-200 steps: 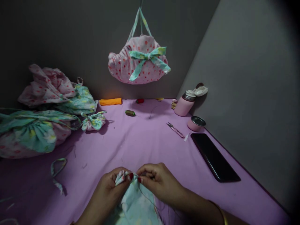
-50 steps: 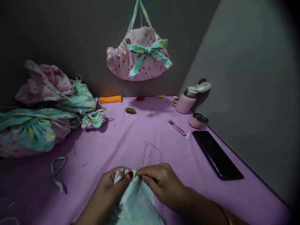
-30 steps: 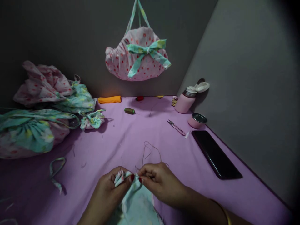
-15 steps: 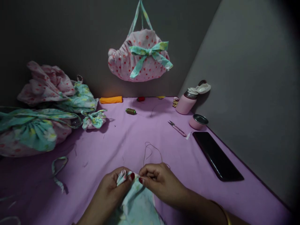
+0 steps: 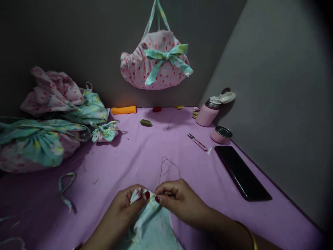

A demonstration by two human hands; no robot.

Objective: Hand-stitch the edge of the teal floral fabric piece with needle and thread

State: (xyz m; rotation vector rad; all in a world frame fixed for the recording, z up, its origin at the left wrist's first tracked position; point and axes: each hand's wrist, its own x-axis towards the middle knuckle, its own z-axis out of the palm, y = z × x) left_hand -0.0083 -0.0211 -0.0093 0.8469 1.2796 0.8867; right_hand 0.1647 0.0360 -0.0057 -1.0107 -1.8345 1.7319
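Observation:
A piece of mint floral fabric point(image 5: 152, 227) lies near the front edge of the purple cloth-covered table point(image 5: 145, 152). My left hand point(image 5: 125, 208) is closed, pinching the gathered end of that fabric. My right hand point(image 5: 174, 199) is closed in a pinch right beside it, at the same gathered end. A thin thread point(image 5: 166, 166) loops up on the table just beyond my right hand. What the right fingertips pinch is too small to make out.
A pink dotted bag with a mint bow point(image 5: 156, 64) hangs on the back wall. Fabric bags point(image 5: 41, 139) pile at the left. Thread snips point(image 5: 197, 141), a dark phone point(image 5: 243, 173), a pink flask point(image 5: 206, 113), its cup point(image 5: 221, 134), thread spools point(image 5: 145, 122) and an orange roll point(image 5: 123, 110) lie farther back.
Both hands stay pinched together at the gathered fabric end. A loop of thread, absent in the oldest frame, lies beyond my right hand. The view shifts slightly.

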